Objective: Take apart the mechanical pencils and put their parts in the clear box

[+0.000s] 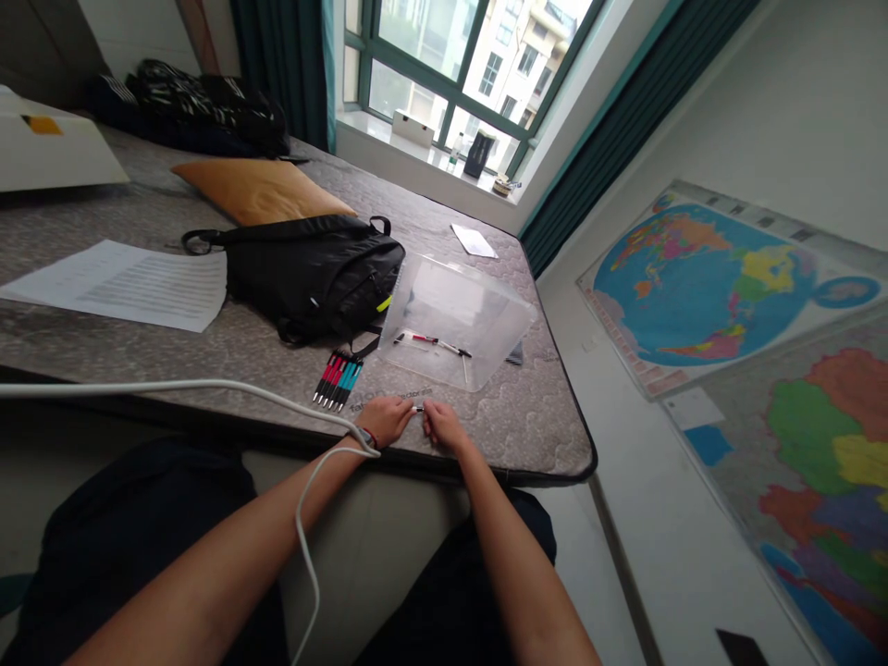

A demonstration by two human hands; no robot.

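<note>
My left hand [388, 419] and my right hand [444, 425] meet close to the near edge of the mattress [534, 416]. Between their closed fingers shows a short white-and-black piece of a pen [417, 409]; the fingers cover the rest of it. Left of my left hand lies a row of several click pens [338, 379], red-and-black and turquoise-and-black. Beyond my hands stands a clear plastic box [499, 324]. Inside it are a red-and-black pen part [421, 339], a white-and-black pen part [454, 349] and some thin pieces.
A white cable [242, 387] crosses from the left to my left wrist and hangs down. Behind the pens lie a black backpack [312, 277], printed sheets [131, 282] and a brown envelope [270, 190]. A wall with maps [694, 277] rises at right.
</note>
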